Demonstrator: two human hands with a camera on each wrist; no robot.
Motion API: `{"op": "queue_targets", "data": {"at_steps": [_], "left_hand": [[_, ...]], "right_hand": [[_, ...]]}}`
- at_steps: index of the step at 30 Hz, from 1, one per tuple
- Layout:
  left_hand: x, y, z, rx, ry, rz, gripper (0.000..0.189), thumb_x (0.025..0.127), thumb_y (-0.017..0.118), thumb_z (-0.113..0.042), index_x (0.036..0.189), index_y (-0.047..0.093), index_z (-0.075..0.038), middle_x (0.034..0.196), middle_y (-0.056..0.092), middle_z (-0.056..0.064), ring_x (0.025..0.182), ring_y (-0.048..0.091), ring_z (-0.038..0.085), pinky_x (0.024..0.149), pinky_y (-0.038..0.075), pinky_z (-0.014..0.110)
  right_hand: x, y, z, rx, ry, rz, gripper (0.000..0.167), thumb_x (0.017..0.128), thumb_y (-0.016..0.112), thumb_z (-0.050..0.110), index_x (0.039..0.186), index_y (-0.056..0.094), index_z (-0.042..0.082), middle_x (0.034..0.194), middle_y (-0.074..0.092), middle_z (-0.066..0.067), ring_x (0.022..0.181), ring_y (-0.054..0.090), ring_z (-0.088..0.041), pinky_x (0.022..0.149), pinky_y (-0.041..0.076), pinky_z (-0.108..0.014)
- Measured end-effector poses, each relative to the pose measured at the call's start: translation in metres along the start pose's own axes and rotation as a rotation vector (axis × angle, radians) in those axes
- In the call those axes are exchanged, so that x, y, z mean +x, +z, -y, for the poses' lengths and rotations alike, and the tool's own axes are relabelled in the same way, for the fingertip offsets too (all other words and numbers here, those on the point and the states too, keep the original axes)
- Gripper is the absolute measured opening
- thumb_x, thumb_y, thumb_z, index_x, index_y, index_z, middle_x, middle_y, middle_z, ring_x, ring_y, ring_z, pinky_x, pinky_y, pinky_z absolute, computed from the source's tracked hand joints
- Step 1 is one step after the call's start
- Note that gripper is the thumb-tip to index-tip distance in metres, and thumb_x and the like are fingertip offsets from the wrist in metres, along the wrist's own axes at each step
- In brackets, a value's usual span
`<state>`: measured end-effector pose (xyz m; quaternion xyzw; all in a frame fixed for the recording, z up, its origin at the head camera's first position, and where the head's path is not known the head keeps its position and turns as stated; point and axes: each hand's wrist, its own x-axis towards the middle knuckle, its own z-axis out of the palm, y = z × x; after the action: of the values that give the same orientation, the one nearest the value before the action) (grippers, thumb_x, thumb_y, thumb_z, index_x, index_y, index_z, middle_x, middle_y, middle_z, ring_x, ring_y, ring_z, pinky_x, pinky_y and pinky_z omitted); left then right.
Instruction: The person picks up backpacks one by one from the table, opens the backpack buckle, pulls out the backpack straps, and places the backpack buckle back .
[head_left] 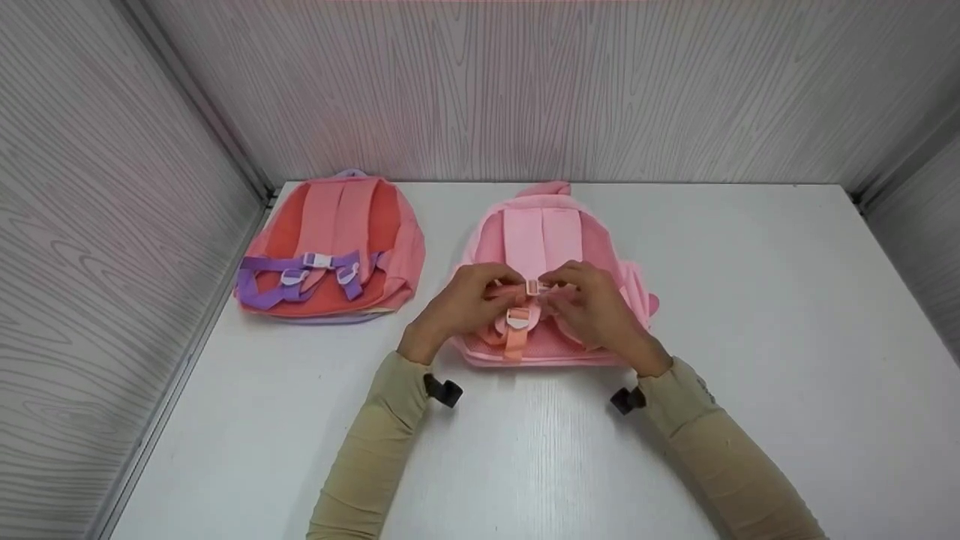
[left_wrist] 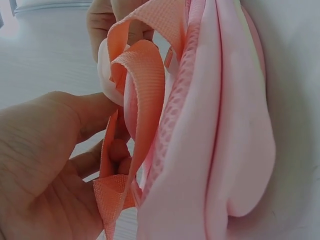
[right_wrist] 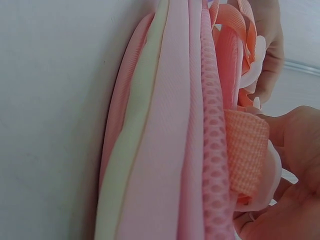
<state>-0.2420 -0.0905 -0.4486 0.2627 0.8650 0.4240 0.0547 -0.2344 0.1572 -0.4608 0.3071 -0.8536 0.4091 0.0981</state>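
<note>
Pink cloth makes up the backpack (head_left: 487,232) that lies in front of me near the middle of the white surface (head_left: 750,300), strap side up, its top loop (head_left: 551,188) at the far end. My left hand (head_left: 476,300) pinches an orange strap (head_left: 512,291) just left of a pale buckle (head_left: 532,288), and my right hand (head_left: 592,304) pinches at the buckle's right end, so the two are close together with the buckle between them. Whether its halves are joined, I cannot tell. Just below, a white slider (head_left: 517,323) carries more orange webbing, whose tail (head_left: 515,346) runs down to the bag's near edge. Two padded shoulder straps (head_left: 562,232) lie side by side beyond the buckle, over a pink mesh panel (right_wrist: 212,125).

To my left, well apart, a coral backpack (head_left: 405,247) also lies strap side up, its purple straps (head_left: 277,264) drawn across it with a white clip (head_left: 317,260). Tan sleeves (head_left: 367,442) cover my forearms, and a small black device (head_left: 450,394) sits at each wrist. Grey wood-grain panels (head_left: 465,90) stand around.
</note>
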Motion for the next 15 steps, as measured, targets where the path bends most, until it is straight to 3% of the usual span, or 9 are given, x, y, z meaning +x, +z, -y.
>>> {"op": "queue_targets", "data": {"at_steps": [7, 15], "left_hand": [[0.001, 0.0012, 0.003, -0.034, -0.059, -0.03, 0.021, 0.109, 0.064, -0.022, 0.123, 0.077, -0.013, 0.116, 0.074, 0.001, 0.1, 0.06, 0.016, 0.093, 0.052, 0.032], [0.0025, 0.0038, 0.0057, -0.117, -0.079, -0.067, 0.019, 0.107, 0.067, -0.019, 0.117, 0.08, -0.011, 0.108, 0.076, 0.002, 0.094, 0.062, 0.015, 0.088, 0.053, 0.032]], "right_hand": [[-0.0002, 0.0003, -0.0008, 0.002, 0.016, 0.007, 0.024, 0.097, 0.08, 0.012, 0.119, 0.079, 0.004, 0.111, 0.079, -0.009, 0.102, 0.069, -0.027, 0.089, 0.06, -0.047], [-0.0003, 0.0022, -0.0027, -0.002, 0.011, 0.017, 0.022, 0.096, 0.08, 0.009, 0.117, 0.08, 0.003, 0.107, 0.078, -0.008, 0.1, 0.069, -0.027, 0.087, 0.06, -0.046]]}}
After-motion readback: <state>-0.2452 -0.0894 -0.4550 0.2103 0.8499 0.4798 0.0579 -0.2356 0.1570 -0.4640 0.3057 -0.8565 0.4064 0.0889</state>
